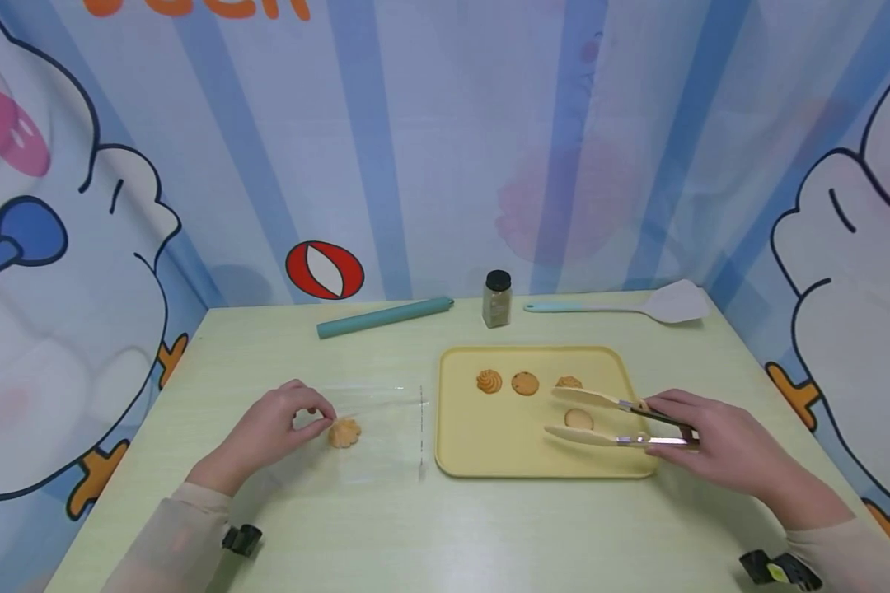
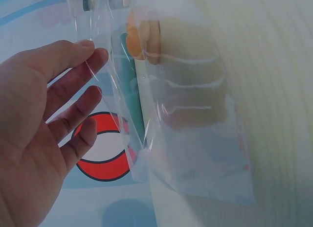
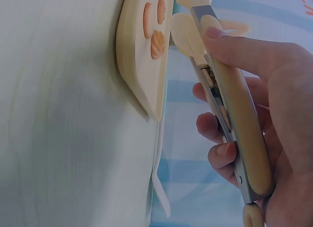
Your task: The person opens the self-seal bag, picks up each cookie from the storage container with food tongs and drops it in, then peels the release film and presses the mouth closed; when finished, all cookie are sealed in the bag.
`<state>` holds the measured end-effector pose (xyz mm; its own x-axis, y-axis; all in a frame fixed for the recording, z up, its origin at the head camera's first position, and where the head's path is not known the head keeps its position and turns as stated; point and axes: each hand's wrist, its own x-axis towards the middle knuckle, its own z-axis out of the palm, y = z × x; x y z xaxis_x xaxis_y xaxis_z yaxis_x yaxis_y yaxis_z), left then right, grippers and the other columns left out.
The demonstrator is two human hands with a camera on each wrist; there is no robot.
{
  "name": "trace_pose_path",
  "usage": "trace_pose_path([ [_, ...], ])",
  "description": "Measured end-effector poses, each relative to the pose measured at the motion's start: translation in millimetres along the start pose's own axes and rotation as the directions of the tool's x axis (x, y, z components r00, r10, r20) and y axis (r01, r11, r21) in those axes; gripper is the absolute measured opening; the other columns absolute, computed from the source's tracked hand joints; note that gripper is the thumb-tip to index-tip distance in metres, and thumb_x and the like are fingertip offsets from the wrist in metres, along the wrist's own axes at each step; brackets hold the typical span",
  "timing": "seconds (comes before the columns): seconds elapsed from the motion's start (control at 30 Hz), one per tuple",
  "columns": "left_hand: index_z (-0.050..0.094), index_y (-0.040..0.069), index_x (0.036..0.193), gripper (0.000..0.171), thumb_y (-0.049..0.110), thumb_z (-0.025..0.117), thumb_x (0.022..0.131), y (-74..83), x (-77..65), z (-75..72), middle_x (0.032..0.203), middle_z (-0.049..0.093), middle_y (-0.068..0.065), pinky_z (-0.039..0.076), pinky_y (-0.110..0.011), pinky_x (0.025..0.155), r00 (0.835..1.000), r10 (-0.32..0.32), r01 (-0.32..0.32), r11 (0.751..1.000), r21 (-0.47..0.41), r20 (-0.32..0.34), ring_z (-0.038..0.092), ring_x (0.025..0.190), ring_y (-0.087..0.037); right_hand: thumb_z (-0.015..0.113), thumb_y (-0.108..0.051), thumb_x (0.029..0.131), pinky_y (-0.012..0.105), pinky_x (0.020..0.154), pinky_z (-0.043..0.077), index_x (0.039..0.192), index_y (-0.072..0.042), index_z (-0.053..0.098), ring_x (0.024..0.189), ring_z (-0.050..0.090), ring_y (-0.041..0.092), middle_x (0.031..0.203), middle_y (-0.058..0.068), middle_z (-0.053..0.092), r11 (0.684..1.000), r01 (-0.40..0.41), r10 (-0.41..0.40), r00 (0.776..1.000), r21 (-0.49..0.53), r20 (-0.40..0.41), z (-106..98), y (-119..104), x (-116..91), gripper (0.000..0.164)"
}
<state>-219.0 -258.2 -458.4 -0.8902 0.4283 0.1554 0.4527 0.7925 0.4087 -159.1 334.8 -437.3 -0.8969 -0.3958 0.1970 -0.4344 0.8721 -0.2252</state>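
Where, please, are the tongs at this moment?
In the head view, the tongs are right of centre, held by the right hand and extending over the yellow tray.

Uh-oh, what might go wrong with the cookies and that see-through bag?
The left hand pinches the thin clear plastic bag at its edge, so the bag might slip or sag closed.

The right hand holds the tongs with their tips apart over the yellow tray. From the head view, the plain round cookie shows between them; squeezing too hard might crack it.
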Motion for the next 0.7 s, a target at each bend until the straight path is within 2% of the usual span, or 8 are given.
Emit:
trace_pose_path([
  [0.4,0.079,0.023,0.099,0.012,0.015,0.081,0.09,-1.9,-0.2,0.8,0.094,0.068,0.012,0.057,-0.043,0.083,1.0,0.007,-0.007,1.0,-0.003,0.004,0.063,0.095,-0.02,0.084,-0.047,0.084,0.022,0.055,0.037,0.129,-0.013,0.071,0.06,0.041,-0.007,0.111,-0.003,0.069,0.999,-0.043,0.043,0.999,0.007,0.027,2.8,18.3,-13.4,0.058],
  [0.6,0.078,0.024,0.099,0.013,0.015,0.081,0.09,-2.8,-1.0,0.8,0.094,0.068,0.012,0.057,-0.04,0.083,1.0,0.008,-0.008,1.0,0.003,0.001,0.063,0.094,-0.018,0.083,-0.047,0.085,0.022,0.056,0.037,0.129,-0.013,0.072,0.061,0.042,-0.008,0.117,0.001,0.071,0.999,-0.038,0.038,0.999,0.005,0.036,3.2,21.7,-15.3,0.057],
  [0.7,0.078,0.024,0.099,0.013,0.016,0.081,0.09,-3.4,-1.2,0.7,0.094,0.068,0.012,0.057,-0.038,0.083,1.0,0.011,-0.011,1.0,0.008,-0.002,0.063,0.094,-0.018,0.083,-0.045,0.085,0.022,0.055,0.039,0.126,-0.013,0.073,0.063,0.044,-0.01,0.118,0.003,0.072,1.0,-0.016,0.016,1.0,-0.001,0.015,4.0,22.3,-15.5,0.053],
])
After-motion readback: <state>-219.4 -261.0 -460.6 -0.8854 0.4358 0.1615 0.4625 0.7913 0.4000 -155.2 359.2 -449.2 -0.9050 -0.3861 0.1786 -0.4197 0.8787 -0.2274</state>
